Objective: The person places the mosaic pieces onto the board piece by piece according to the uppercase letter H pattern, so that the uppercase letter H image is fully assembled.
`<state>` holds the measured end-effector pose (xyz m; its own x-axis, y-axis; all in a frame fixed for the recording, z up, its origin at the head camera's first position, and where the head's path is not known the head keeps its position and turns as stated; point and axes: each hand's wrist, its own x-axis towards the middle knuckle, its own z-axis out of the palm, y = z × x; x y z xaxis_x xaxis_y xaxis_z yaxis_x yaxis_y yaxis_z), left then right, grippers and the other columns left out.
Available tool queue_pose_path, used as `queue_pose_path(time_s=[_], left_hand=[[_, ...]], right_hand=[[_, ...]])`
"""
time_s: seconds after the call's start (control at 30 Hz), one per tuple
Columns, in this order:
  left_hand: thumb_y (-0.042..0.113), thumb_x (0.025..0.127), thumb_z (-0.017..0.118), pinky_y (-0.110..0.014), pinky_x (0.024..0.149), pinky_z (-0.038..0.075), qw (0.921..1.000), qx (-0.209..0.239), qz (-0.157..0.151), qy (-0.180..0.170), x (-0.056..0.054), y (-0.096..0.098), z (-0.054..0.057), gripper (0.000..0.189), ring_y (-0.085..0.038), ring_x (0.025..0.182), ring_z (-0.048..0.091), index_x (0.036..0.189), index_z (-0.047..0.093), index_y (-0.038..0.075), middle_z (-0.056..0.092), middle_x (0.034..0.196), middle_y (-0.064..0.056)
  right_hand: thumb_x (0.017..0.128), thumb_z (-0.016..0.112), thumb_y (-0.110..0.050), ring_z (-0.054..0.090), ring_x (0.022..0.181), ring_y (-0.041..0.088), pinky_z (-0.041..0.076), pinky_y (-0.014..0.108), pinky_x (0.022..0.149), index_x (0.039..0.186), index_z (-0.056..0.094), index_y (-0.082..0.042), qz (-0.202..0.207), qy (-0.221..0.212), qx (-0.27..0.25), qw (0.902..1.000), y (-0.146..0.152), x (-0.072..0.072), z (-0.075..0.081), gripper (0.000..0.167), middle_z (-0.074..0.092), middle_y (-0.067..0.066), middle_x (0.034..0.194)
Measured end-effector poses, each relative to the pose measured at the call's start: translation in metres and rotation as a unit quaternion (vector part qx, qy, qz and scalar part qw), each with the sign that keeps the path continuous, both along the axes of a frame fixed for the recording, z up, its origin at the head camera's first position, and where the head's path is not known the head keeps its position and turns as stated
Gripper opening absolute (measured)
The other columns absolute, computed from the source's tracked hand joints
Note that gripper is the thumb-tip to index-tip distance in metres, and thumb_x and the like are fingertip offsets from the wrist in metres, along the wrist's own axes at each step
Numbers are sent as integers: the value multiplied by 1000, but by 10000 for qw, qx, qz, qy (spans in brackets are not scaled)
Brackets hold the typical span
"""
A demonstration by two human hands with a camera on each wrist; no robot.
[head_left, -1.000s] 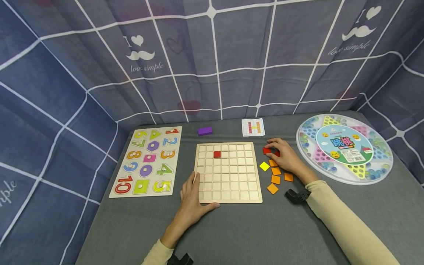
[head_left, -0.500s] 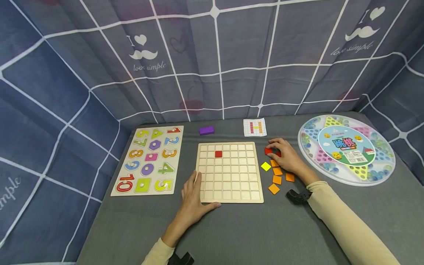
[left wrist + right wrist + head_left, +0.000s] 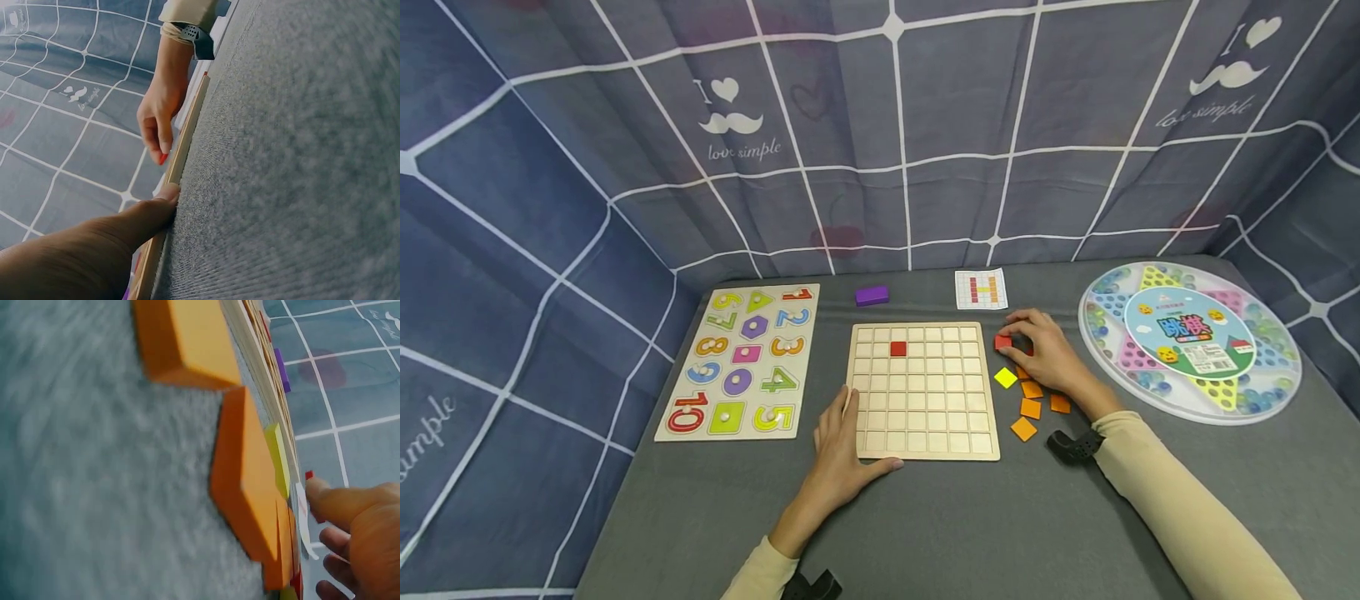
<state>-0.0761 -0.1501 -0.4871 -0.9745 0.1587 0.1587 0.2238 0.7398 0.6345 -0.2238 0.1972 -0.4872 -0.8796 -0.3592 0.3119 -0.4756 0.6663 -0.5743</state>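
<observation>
My right hand (image 3: 1051, 360) pinches a red square tile (image 3: 1002, 342) between thumb and fingertips, just right of a wooden grid board (image 3: 925, 396). In the left wrist view, that red tile (image 3: 163, 159) shows at the fingertips above the board's edge. Another red tile (image 3: 297, 586) is partly hidden low in the right wrist view. Several orange tiles (image 3: 1023, 430) and a yellow tile (image 3: 1006, 378) lie beside the board. My left hand (image 3: 838, 467) rests along the board's left side, its thumb at the front edge. One red tile (image 3: 898, 348) sits in a cell near the board's top.
A wooden number puzzle (image 3: 706, 392) lies at the left. Behind the board are a purple block (image 3: 872, 296) and a small card (image 3: 981, 290) printed with a coloured H pattern. A round Chinese checkers set (image 3: 1187, 333) lies at the right, and a patterned curtain (image 3: 955, 192) hangs behind.
The right fingers have drawn one red tile up and slightly left, away from the other red one. The left hand stays at the board. The head view has shifted slightly.
</observation>
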Motion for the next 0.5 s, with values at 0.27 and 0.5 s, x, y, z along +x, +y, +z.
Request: queue_pose_path(time_s=[0.27, 0.5], left_hand=[[44, 65, 90, -57, 102, 19, 10000, 24, 1, 0, -1, 0, -1, 120, -45, 140, 21, 153, 23, -4, 19, 158, -26], [45, 65, 89, -57, 102, 19, 10000, 1, 44, -84, -1, 1, 0, 121, -44, 140, 21, 154, 21, -3, 18, 159, -25]], right_hand=[[86, 76, -16, 45, 121, 37, 28, 58, 96, 106, 71, -8, 331, 97, -139, 9993, -32, 6, 14, 22, 55, 16, 128], [82, 79, -16, 46, 124, 31, 22, 55, 101, 99, 73, -17, 644, 43, -415, 9970, -77, 13, 21, 18, 58, 7, 124]])
